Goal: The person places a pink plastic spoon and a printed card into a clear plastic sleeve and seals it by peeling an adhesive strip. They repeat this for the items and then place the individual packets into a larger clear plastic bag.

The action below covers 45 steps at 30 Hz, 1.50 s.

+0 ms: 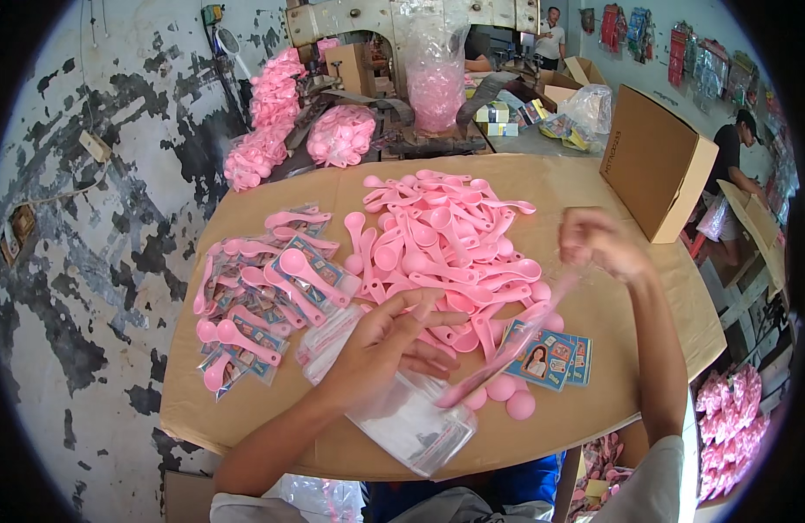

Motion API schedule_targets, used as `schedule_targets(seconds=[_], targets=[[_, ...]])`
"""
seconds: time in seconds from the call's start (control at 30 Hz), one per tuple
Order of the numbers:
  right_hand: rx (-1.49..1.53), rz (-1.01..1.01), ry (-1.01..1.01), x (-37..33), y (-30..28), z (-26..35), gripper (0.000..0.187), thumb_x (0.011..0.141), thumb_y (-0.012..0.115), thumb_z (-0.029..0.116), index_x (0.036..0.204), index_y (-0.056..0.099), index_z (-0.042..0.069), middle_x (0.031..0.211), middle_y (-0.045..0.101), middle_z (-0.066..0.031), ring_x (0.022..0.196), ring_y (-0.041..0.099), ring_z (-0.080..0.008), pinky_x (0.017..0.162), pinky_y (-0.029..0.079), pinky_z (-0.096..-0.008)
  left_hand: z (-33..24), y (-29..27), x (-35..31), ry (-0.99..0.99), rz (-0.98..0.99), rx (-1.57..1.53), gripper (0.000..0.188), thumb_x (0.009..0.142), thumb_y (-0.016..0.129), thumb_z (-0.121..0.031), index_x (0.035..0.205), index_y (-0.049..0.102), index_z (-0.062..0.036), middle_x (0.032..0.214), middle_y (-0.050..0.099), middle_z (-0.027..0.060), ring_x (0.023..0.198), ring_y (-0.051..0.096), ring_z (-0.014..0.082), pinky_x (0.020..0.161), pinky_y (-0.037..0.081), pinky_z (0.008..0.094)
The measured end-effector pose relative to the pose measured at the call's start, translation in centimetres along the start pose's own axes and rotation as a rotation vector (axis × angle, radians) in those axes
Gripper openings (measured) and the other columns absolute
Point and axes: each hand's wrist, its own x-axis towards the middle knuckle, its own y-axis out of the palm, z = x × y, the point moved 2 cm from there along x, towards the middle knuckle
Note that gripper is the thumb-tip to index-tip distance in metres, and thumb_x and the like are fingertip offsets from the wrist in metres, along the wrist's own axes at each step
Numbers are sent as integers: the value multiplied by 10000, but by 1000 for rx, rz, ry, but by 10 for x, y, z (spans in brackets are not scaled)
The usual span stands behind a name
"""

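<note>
Some printed cards [557,356] lie beside pink spoons [422,234] near the left hand [387,338].

Light pink colours the heaped spoons [441,220] at the frame's centre and the bagged bundles [276,96] at upper left. Right of centre, a printed card [538,357] is teal-blue with red and white motifs. The table covering [585,411] is tan, the cardboard box [651,166] at upper right brown. At far left, the wall [124,244] is pale blue, mottled dark grey. The sleeve [638,488] at lower right is grey.
</note>
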Motion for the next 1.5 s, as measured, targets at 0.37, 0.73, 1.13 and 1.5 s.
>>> schedule_targets(seconds=[0.37,0.73,1.13,1.5], targets=[[-150,-179,4,35,119,49,123,857,478,-26,914,586,-9,810,609,-24,715,589,-72,663,503,-246,16,16,-6,392,80,510,770,895,698,-182,1478,250,46,1411,460,169,1347,417,224,1075,390,383],[263,-98,-267,40,42,67,122,886,585,154,871,584,33,681,561,-21,629,552,-101,591,458,-233,20,8,-11,167,131,-117,278,995,523,-60,1266,482,-10,1108,563,34,1037,555,95,918,457,275],[-503,-426,35,22,75,-10,224,923,619,107,1100,665,-22,970,696,-78,867,623,-108,737,510,-296,12,4,-11,40,105,-217,542,968,474,-530,1200,531,-44,922,575,61,746,544,133,668,456,267],[-128,-245,119,22,132,-40,220,917,685,140,1087,670,2,890,700,-37,800,638,-45,690,527,-199,21,11,-4,204,-153,16,365,1011,550,-251,1266,558,10,991,649,24,870,602,58,781,509,245]])
